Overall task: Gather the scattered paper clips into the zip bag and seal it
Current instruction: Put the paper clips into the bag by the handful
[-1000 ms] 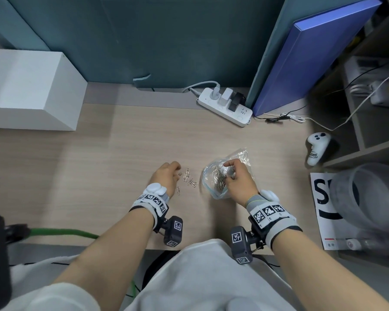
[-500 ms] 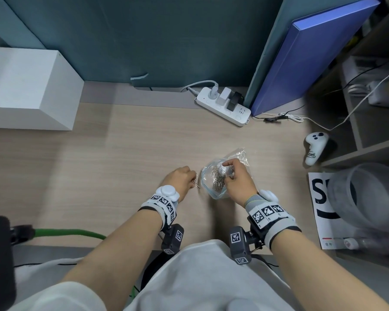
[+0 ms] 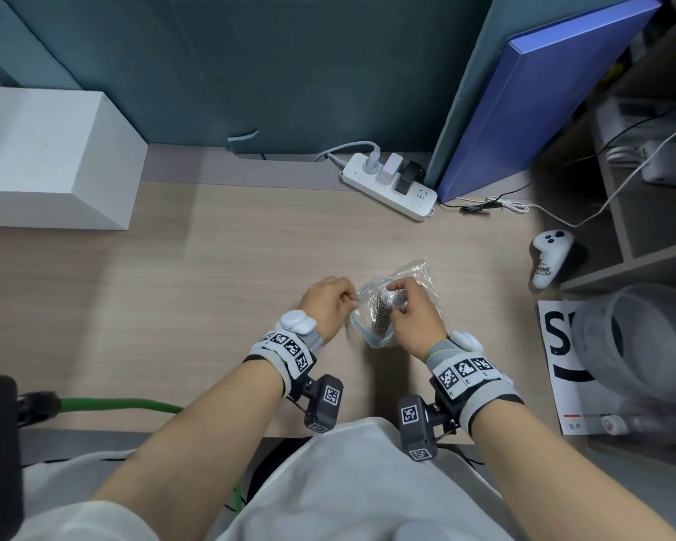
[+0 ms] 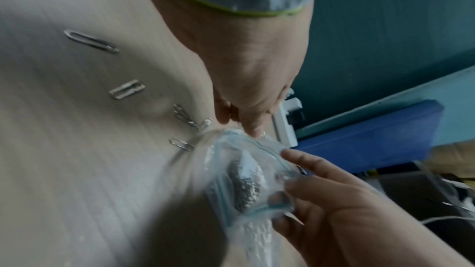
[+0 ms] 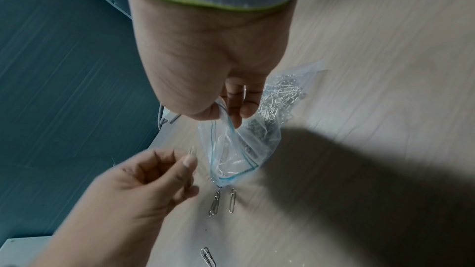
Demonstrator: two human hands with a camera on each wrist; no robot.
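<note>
Steel clips [image 5: 232, 200] beside zip bag [image 5: 239, 149] in right grip [image 5: 210, 72]; left grip [image 5: 144, 182] pinching one.

I had the zip bag [image 3: 391, 310] at the frame's centre on the worktop [image 3: 211, 290], with a heap of paper clips [image 3: 381, 320] inside it. My left hand [image 3: 326, 306] sat just left of the bag's mouth, my right hand [image 3: 416, 320] at its right edge. Loose clips [image 5: 223, 202] lay on the worktop below the mouth in the right wrist view. A power strip [image 3: 391, 187] lay above the bag, a box [image 3: 51, 162] at upper left, a controller [image 3: 549, 257] at right.
</note>
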